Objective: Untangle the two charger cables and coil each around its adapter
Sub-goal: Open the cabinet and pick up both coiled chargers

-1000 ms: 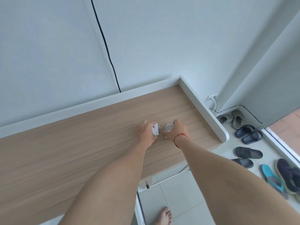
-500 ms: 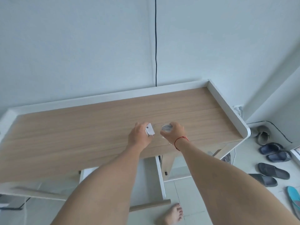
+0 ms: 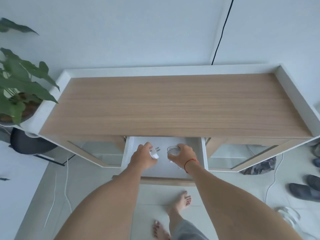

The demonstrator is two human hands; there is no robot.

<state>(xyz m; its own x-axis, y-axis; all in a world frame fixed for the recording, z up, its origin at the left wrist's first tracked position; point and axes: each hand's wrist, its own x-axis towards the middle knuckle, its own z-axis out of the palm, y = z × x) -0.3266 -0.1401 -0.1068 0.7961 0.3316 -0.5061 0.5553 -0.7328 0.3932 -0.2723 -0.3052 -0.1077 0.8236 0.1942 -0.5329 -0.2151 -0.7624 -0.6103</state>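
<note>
The left hand [image 3: 143, 157] holds a white adapter [image 3: 154, 153]. Its fingers are curled round the block, and the two metal prongs stick out toward the right. The right hand [image 3: 184, 155] holds a cable [image 3: 173, 149] that is wound into a round white coil. Its fingers curl over the top of the coil and the thumb comes under it. (A small white bit peeks out below the thumb, but it is too small to tell what it is.) The adapter and the coil are near each other but do not touch. Both hands are over an open drawer [image 3: 204, 153], which is white inside and sticks out from under the desk [image 3: 173, 104]. I cannot tell if the things touch the drawer's floor or hang just above it. The right wrist has a thin red string [image 3: 189, 161] round it. The desk has a pale wood top with a white rim at the back and sides. A black wire [image 3: 223, 28] runs down the wall behind the desk. A green plant [image 3: 22, 80] stands beside the left end of the desk. Down on the tiled floor a bare foot [image 3: 181, 201] is close to the drawer front, dark slippers [image 3: 303, 191] are off to the right, and thin white cords [image 3: 66, 181] lie on the left.
</note>
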